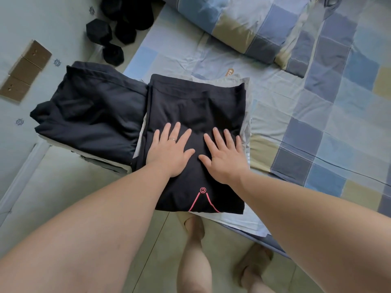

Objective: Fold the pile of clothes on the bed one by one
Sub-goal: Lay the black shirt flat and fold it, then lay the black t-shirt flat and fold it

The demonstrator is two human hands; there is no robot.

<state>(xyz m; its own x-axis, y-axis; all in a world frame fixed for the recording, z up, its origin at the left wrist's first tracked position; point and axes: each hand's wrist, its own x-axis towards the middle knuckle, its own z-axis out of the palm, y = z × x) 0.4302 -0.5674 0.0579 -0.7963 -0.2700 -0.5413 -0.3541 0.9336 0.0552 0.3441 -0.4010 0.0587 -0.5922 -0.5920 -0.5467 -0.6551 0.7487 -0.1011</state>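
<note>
A folded black garment (196, 104) with a pink line print near its front edge lies on top of a stack of folded clothes at the bed's near edge. A grey folded piece (246, 98) shows beneath it. My left hand (171, 149) and my right hand (224, 153) both press flat on the black garment, fingers straight and spread, side by side. To the left sits a second stack topped by a dark navy folded garment (88, 115).
The bed (306, 115) carries a blue, grey and tan patchwork sheet. A bunched quilt (243, 24) lies at the far end. Black hexagonal dumbbells (112, 32) sit on the floor at the far left. My legs and feet stand on the tiled floor below.
</note>
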